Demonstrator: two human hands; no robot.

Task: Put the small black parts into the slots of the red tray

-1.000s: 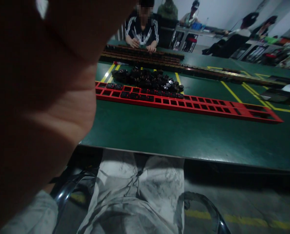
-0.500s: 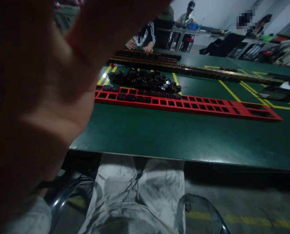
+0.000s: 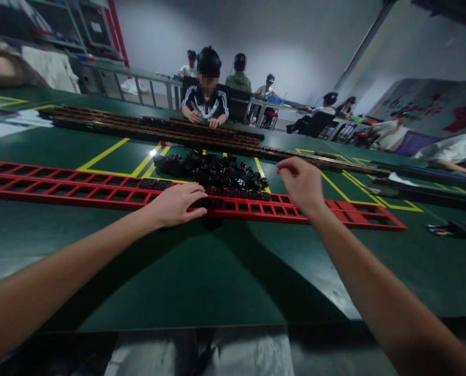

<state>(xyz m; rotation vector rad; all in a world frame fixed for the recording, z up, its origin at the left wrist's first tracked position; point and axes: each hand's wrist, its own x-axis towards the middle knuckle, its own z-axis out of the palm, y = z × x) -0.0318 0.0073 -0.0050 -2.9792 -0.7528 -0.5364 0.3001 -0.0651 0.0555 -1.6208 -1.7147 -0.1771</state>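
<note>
A long red frame [image 3: 117,196] with two rows of rectangular slots lies across the green table, several of its middle slots filled with black square sockets [image 3: 233,192]. My left hand [image 3: 178,204] rests on the frame, palm down, with its fingers stretched out and the thumb apart. It covers some of the slots. Raised over the frame's right part, my right hand [image 3: 303,183] has its fingers curled into a pinch; whatever may be between the fingertips is hidden. Behind the frame, close to both hands, lies a heap of loose black sockets [image 3: 213,169].
Long dark metal strips [image 3: 158,130] lie across the table behind the heap. Yellow tape lines [image 3: 105,154] mark the green tabletop [image 3: 217,282]. Opposite sits a person [image 3: 205,102] with both hands on the table. Dark cables [image 3: 457,230] lie at the right.
The blurred hand that filled the left of the view is gone from there. Both hands are now at the red frame, the left on it and the right above it. The view has tilted up.
</note>
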